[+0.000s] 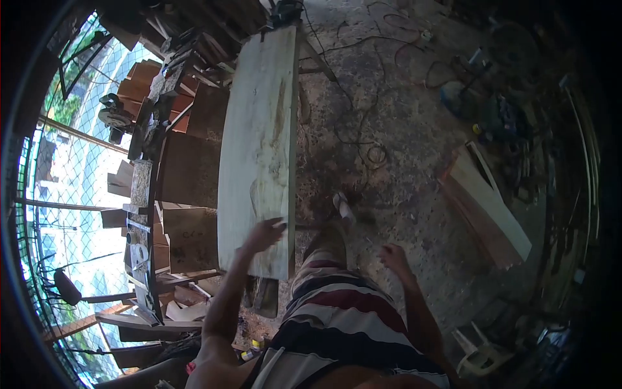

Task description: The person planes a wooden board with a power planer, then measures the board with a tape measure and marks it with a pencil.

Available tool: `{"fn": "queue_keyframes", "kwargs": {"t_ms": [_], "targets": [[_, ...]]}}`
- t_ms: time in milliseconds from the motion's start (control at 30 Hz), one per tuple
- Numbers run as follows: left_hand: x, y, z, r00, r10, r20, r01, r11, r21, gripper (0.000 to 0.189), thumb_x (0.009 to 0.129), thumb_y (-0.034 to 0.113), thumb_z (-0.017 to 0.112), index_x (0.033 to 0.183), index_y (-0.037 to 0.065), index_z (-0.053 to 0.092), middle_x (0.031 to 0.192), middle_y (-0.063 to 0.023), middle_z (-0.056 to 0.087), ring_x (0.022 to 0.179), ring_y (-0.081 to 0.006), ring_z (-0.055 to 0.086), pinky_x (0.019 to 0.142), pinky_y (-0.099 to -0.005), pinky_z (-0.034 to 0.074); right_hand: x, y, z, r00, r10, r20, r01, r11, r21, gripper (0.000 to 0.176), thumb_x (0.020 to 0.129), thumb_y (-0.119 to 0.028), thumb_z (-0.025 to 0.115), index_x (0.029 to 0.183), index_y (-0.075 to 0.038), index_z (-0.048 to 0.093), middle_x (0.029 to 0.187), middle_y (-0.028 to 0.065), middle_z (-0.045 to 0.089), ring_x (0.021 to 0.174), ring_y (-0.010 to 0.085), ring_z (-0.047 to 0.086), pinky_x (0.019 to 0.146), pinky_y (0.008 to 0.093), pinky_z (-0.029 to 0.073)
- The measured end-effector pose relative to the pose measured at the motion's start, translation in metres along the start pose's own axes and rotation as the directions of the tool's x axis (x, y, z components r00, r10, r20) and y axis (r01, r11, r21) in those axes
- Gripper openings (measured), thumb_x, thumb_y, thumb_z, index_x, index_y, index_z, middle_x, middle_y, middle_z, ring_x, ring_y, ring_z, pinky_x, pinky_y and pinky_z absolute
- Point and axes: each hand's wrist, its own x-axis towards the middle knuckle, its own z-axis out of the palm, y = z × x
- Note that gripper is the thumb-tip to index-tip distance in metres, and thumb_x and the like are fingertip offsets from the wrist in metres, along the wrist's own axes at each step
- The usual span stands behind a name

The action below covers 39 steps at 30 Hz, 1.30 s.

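Note:
A long pale wooden plank (256, 129) with brown grain streaks lies lengthwise in front of me, raised above the floor. My left hand (262, 235) is over its near end, fingers loosely stretched toward the right edge, with no object visible in them. Off to the right of the plank, my right hand (393, 259) hangs in the air above the floor. Its fingers are loosely bent and apart, and nothing shows in them.
Left of the plank runs a cluttered narrow bench (141, 214), with brown boards (191, 168) beside it. A cable (353, 104) snakes over the dirty floor. Wood pieces (489, 201) lie at right. A pale plastic chair (483, 353) stands lower right.

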Motion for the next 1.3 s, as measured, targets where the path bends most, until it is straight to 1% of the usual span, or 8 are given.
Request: {"fn": "queue_keyframes", "kwargs": {"t_ms": [100,300,500,700,867,1100,1267,1300], "targets": [[0.064,0.048,0.036,0.856,0.505,-0.113,-0.5,0.863,0.067,0.051,0.101,0.042,0.062,0.143,0.013,0.06,0.102,-0.0207,0.075,0.093,-0.0399,0.074,0.08,-0.0483,0.056,0.054,-0.113,0.044,0.955,-0.172,0.24,0.151,0.983,0.102,0.039,0.106,-0.03,0.058,0.134,-0.003,0.063,0.101,0.008,0.075,0.082,0.0143,0.071,0.069,0.0306,0.057],[0.108,0.167,0.021,0.914,0.227,-0.336,-0.322,0.91,-0.262,0.047,0.1,0.043,0.063,0.134,0.01,0.063,0.109,-0.0229,0.074,0.103,-0.0397,0.072,0.085,-0.0476,0.056,0.134,-0.27,0.056,0.832,-0.101,0.545,0.008,0.985,0.17,0.042,0.108,-0.024,0.054,0.146,-0.004,0.054,0.121,0.0131,0.07,0.1,0.0216,0.071,0.083,0.0331,0.057],[0.198,0.169,-0.014,0.987,-0.029,-0.16,-0.135,0.399,-0.907,0.039,0.102,0.035,0.062,0.128,0.005,0.063,0.112,-0.0122,0.072,0.096,-0.0253,0.073,0.08,-0.0364,0.06,0.212,-0.339,0.09,0.726,-0.612,0.312,0.68,0.705,-0.199,0.054,0.101,-0.027,0.065,0.146,0.0,0.052,0.126,0.0164,0.069,0.123,0.0245,0.064,0.103,0.0355,0.05],[0.228,0.196,-0.069,0.973,-0.099,-0.209,-0.167,0.324,-0.931,0.038,0.101,0.033,0.067,0.12,0.0,0.066,0.108,-0.0105,0.072,0.089,-0.0183,0.071,0.073,-0.0315,0.059,0.29,-0.435,0.083,0.73,-0.288,0.62,0.53,0.811,-0.247,0.053,0.093,-0.031,0.074,0.136,-0.003,0.064,0.124,0.0156,0.07,0.121,0.0266,0.066,0.102,0.038,0.051],[0.244,0.207,-0.112,0.924,-0.22,-0.311,-0.104,0.64,-0.761,0.043,0.097,0.037,0.074,0.118,0.0,0.066,0.1,-0.0083,0.073,0.085,-0.0136,0.069,0.071,-0.0288,0.057,0.331,-0.505,0.081,0.448,-0.423,0.787,0.874,0.392,-0.287,0.041,0.086,-0.027,0.075,0.123,-0.009,0.07,0.114,0.0142,0.07,0.113,0.0341,0.067,0.094,0.0449,0.055],[0.307,0.273,-0.132,0.951,-0.283,-0.123,-0.07,0.19,-0.979,0.02,0.098,0.023,0.073,0.1,0.008,0.06,0.096,-0.0032,0.067,0.09,-0.0138,0.068,0.074,-0.0294,0.057,0.424,-0.6,0.048,0.158,-0.134,0.978,0.985,0.09,-0.147,0.037,0.079,-0.023,0.076,0.112,-0.009,0.065,0.111,0.0158,0.062,0.11,0.0368,0.065,0.091,0.0487,0.056],[0.26,0.244,-0.137,0.837,-0.512,-0.192,-0.273,-0.086,-0.958,0.015,0.099,0.015,0.067,0.107,0.003,0.062,0.107,-0.0079,0.066,0.102,-0.0209,0.07,0.085,-0.0323,0.059,0.524,-0.63,0.039,0.171,0.072,0.983,0.985,-0.051,-0.167,0.037,0.078,-0.021,0.077,0.109,-0.008,0.063,0.113,0.0154,0.062,0.112,0.0367,0.062,0.091,0.0491,0.056],[0.245,0.2,-0.116,0.759,-0.537,-0.368,-0.319,0.186,-0.929,0.017,0.1,0.015,0.064,0.109,0.001,0.063,0.108,-0.0083,0.066,0.102,-0.0217,0.07,0.086,-0.0336,0.059,0.545,-0.636,0.037,0.178,0.104,0.978,0.983,-0.072,-0.171,0.037,0.078,-0.021,0.077,0.109,-0.008,0.063,0.113,0.0151,0.063,0.112,0.0365,0.062,0.091,0.0489,0.056]]}}
